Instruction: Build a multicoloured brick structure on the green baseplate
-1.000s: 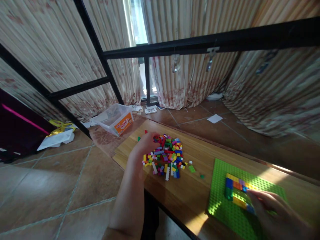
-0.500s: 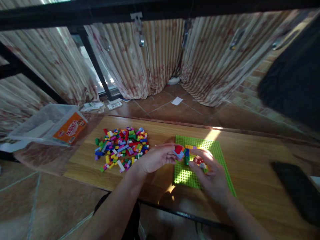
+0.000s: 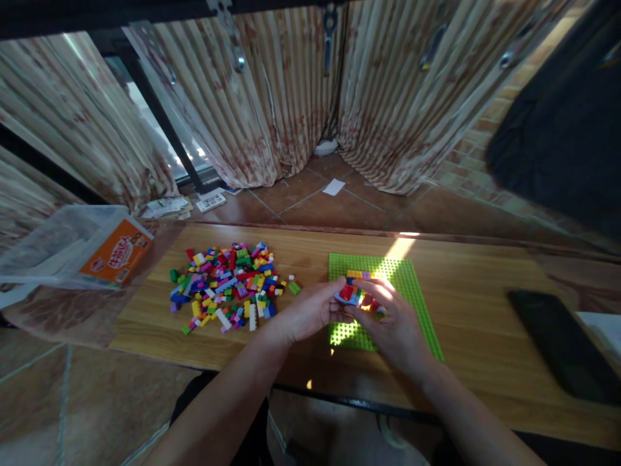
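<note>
Above the green studded baseplate point(image 3: 417, 317), my two hands meet at a small cluster of toy building bricks point(image 3: 348, 295) in red, light blue and dark colours. My left hand point(image 3: 310, 314) pinches the cluster from its left side. From the right, the thumb and fingers of my right hand point(image 3: 395, 323) close round it, covering part of the bricks. A row of yellow and purple bricks point(image 3: 358, 274) lies on the plate just beyond my fingers. More red bricks show under my right hand, partly hidden. Whether they join the cluster I cannot tell.
A heap of mixed toy bricks point(image 3: 223, 285) spreads over the left of the wooden table point(image 3: 475, 310). A clear plastic box point(image 3: 63, 239) with an orange label stands beyond the table's left end. At the right lies a dark flat object point(image 3: 557, 343).
My hands have come together, and the bricks in my left hand now touch those at my right fingers. The whole view has shifted a little.
</note>
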`<state>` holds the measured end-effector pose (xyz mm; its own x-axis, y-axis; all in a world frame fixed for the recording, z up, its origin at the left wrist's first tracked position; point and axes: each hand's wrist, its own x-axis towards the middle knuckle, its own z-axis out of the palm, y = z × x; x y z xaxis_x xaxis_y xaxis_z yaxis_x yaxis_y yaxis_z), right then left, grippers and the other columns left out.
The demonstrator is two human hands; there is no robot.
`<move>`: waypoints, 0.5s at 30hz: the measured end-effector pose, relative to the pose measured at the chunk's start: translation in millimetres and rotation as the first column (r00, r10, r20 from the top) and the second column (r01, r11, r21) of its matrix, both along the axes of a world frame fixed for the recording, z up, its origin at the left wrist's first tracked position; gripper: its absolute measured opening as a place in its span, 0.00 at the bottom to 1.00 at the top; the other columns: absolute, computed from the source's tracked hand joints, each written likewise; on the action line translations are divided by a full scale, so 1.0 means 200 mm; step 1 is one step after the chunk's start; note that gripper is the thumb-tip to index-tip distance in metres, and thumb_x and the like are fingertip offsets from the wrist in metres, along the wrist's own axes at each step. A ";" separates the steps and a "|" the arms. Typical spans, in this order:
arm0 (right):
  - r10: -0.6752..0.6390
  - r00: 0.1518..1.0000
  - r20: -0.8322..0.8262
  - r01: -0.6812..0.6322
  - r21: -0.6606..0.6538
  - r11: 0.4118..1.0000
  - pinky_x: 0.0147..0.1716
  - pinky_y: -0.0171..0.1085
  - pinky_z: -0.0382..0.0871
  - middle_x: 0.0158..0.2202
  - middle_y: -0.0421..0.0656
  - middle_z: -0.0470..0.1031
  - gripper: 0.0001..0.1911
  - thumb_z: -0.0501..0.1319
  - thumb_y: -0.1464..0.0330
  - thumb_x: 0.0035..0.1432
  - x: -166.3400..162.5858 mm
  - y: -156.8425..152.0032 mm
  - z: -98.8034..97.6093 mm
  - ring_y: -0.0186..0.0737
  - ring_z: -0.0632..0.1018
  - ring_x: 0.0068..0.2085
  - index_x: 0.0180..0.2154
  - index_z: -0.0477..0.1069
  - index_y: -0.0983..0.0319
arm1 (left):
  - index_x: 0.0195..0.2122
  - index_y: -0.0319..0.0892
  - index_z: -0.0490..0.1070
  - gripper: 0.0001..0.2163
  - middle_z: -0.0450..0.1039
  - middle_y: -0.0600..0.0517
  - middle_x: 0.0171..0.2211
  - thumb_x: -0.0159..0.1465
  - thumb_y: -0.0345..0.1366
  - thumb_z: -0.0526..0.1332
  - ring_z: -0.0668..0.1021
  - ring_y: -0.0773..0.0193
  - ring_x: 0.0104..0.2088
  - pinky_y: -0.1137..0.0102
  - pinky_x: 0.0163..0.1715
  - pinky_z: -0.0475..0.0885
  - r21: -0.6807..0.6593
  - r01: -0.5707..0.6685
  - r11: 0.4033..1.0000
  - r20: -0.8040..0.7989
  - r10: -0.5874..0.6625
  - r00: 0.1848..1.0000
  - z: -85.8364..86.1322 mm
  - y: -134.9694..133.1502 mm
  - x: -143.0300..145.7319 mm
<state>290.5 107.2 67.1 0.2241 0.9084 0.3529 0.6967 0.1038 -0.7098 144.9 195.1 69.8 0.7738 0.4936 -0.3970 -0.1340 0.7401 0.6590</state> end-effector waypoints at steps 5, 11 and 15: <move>0.069 0.998 0.009 -0.069 0.000 0.998 0.40 0.42 0.74 0.42 0.44 0.78 0.12 0.63 0.64 0.58 -0.02 0.00 0.02 0.42 0.78 0.40 0.45 0.76 0.55 | 0.37 0.34 0.76 0.20 0.76 0.49 0.31 0.54 0.48 0.70 0.77 0.68 0.30 0.72 0.36 0.72 0.158 0.003 0.987 -0.003 -0.002 1.000 -0.04 -0.03 0.00; 0.055 0.984 -0.168 -0.046 0.054 0.997 0.42 0.41 0.74 0.40 0.42 0.80 0.09 0.64 0.64 0.58 -0.03 0.00 0.01 0.41 0.79 0.41 0.40 0.79 0.54 | 0.37 0.33 0.77 0.20 0.77 0.48 0.32 0.53 0.47 0.70 0.78 0.65 0.34 0.68 0.41 0.73 0.168 0.012 0.986 0.007 -0.014 1.000 -0.04 -0.02 0.00; 0.012 0.911 -0.413 0.001 0.033 0.999 0.39 0.41 0.76 0.38 0.43 0.81 0.09 0.66 0.63 0.55 -0.03 0.02 0.00 0.41 0.79 0.39 0.37 0.81 0.56 | 0.32 0.33 0.76 0.11 0.76 0.49 0.31 0.56 0.38 0.68 0.77 0.66 0.33 0.67 0.43 0.74 0.075 -0.051 0.996 0.003 0.051 0.999 -0.01 -0.03 0.01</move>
<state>284.1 110.9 66.3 0.3512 0.8999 0.2585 0.3413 0.1340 -0.9304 147.1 189.8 68.5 0.7474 0.5608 -0.3563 -0.1714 0.6809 0.7120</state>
